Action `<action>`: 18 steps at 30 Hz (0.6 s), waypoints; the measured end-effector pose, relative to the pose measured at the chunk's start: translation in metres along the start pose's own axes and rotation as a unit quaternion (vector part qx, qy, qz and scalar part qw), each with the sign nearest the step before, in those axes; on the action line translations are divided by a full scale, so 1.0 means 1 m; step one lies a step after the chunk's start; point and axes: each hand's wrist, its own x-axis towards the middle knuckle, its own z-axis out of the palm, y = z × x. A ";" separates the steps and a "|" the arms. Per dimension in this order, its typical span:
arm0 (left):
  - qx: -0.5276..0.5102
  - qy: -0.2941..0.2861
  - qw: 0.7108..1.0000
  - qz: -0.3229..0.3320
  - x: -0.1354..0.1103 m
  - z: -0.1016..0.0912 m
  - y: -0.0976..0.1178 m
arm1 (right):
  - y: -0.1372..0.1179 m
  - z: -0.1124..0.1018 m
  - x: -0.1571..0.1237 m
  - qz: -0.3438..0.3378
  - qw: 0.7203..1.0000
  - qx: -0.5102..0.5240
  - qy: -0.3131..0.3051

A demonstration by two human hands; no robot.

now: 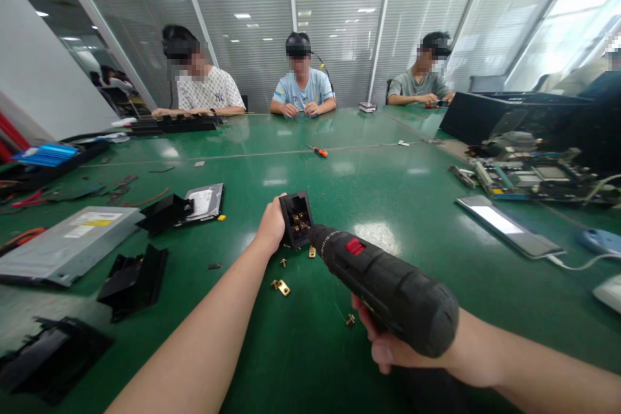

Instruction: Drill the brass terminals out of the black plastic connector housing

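Observation:
My left hand grips a small black plastic block with brass terminals inside, tilted up off the green table. My right hand is wrapped round a black electric screwdriver with a red switch. Its tip reaches into the block's lower right corner. Loose brass screws and clips lie on the table just below the block.
At the left lie a grey drive, a hard disk and black plastic covers. A circuit board, a phone and a cable are at the right. An orange screwdriver lies mid-table. Three people sit at the far edge.

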 end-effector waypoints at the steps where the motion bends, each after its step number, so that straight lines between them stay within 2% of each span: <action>1: 0.002 0.005 1.000 -0.001 0.000 0.000 0.000 | 0.005 -0.002 0.001 -0.009 1.000 0.015 -0.004; 5: 0.009 0.001 1.000 -0.003 0.002 -0.001 -0.001 | 0.013 -0.011 0.003 -0.020 0.996 0.085 -0.031; 11: 0.010 -0.004 1.000 -0.002 0.002 0.000 -0.001 | 0.002 -0.018 0.006 0.010 0.970 0.203 -0.130; 14: 0.006 -0.009 1.000 -0.007 0.002 0.000 0.000 | 0.003 -0.019 0.006 0.034 0.969 0.205 -0.137; 18: 0.007 -0.004 1.000 0.003 0.001 0.001 0.001 | 0.024 -0.026 0.009 0.025 0.979 0.138 -0.148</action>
